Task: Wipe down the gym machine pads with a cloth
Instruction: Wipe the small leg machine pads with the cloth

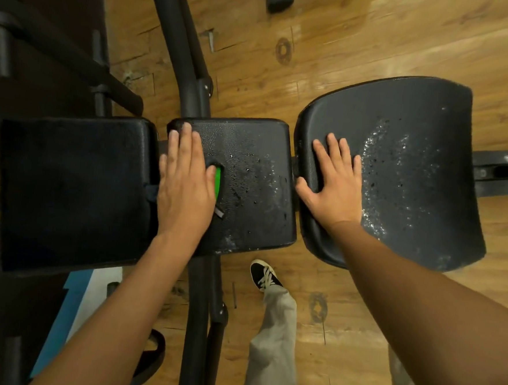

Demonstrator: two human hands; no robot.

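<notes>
Pads of the gym machine lie in a row under the head camera. The left pad (72, 191) is dark and its surface is hard to read. Behind it, black frame tubes (179, 42) run up across the wooden floor (347, 42). A blue strip (67, 308) at the lower left is cut off by that pad.

The left hand (184, 181) presses flat on the left edge of the middle pad (253, 177), fingers straight and close together. It hides nearly all of the green cloth (217, 180), so only a sliver shows by the thumb. Droplets (260, 174) speckle this pad.

A black shoe (263, 275) and a pale trouser leg (275, 344) stand on the floor below. The right hand (334, 183) rests on the curved right pad (413, 173), fingers spread wide and holding nothing, beside a wet streak (377, 171).
</notes>
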